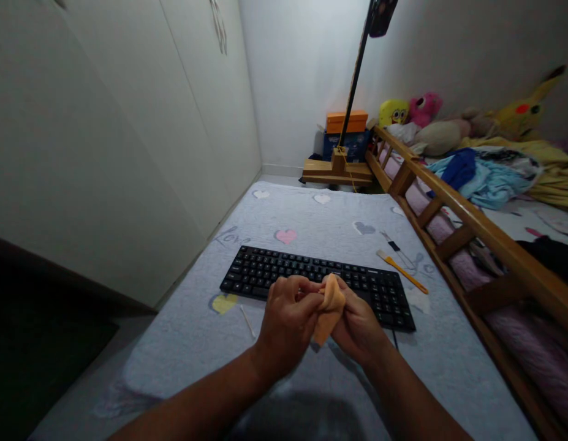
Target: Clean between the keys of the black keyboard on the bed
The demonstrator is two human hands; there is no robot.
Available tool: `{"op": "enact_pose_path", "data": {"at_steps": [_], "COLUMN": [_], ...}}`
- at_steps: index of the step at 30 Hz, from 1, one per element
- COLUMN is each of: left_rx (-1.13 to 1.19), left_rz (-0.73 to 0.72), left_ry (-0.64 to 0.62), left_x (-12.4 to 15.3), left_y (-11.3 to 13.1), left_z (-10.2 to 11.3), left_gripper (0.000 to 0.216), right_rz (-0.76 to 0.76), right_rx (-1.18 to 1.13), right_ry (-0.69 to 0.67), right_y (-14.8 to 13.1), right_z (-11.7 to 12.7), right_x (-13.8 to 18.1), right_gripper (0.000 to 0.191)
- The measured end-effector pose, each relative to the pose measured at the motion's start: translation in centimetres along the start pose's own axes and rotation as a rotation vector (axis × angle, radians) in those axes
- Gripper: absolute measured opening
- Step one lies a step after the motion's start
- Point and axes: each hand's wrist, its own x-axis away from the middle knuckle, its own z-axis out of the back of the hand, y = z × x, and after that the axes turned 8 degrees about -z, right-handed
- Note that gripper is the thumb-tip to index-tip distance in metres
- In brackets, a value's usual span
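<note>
Both of my hands hold a small orange cloth between them, just in front of a black keyboard. My left hand pinches the cloth's upper left edge with closed fingers. My right hand wraps round the cloth from the right, fingers closed. The keyboard lies flat on a grey sheet with heart prints. A thin white stick, like a cotton swab, lies on the sheet left of my left hand.
An orange-handled brush and a small black-and-silver tool lie right of the keyboard. A wooden bed rail runs along the right, with clothes and plush toys behind it. White cupboard doors stand left. A dark pole on a wooden base stands beyond.
</note>
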Motion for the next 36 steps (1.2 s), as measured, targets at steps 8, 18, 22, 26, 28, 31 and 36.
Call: {"op": "enact_pose_path", "data": {"at_steps": [8,18,22,26,28,31,36], "left_rx": [-0.296,-0.341,-0.335,-0.304,-0.298,-0.354,-0.523], "left_rz": [-0.422,-0.485,-0.565,-0.588,-0.607,-0.615,-0.534], "left_ry": [0.02,-0.247,-0.253,-0.187,-0.201,-0.28,-0.289], "left_x": [0.4,0.5,0.9,1.0,0.9,0.9,1.6], "left_y": [-0.4,-0.1,0.0,0.0,-0.1,-0.4,-0.7], "left_z": [-0.4,-1.0,-0.7,-0.4,-0.4,-0.5,-1.3], "left_gripper": [0.015,0.028,0.028,0.025,0.023,0.026,0.034], "right_rz": [0.015,0.033,0.09,0.123,0.121,0.099,0.09], "right_rx": [-0.044,0.039,0.092,0.102,0.109,0.102,0.063], "right_ry": [0.044,0.089,0.159,0.233,0.239,0.212,0.185], "right_y": [0.1,0.4,0.2,0.0,0.1,0.2,0.4], "right_z": [0.2,0.5,0.3,0.1,0.1,0.1,0.4], "right_x": [-0.1,-0.2,-0.4,-0.6,-0.6,-0.6,-0.7], "right_gripper": [0.02,0.02,0.026,0.03,0.031,0.03,0.021]}}
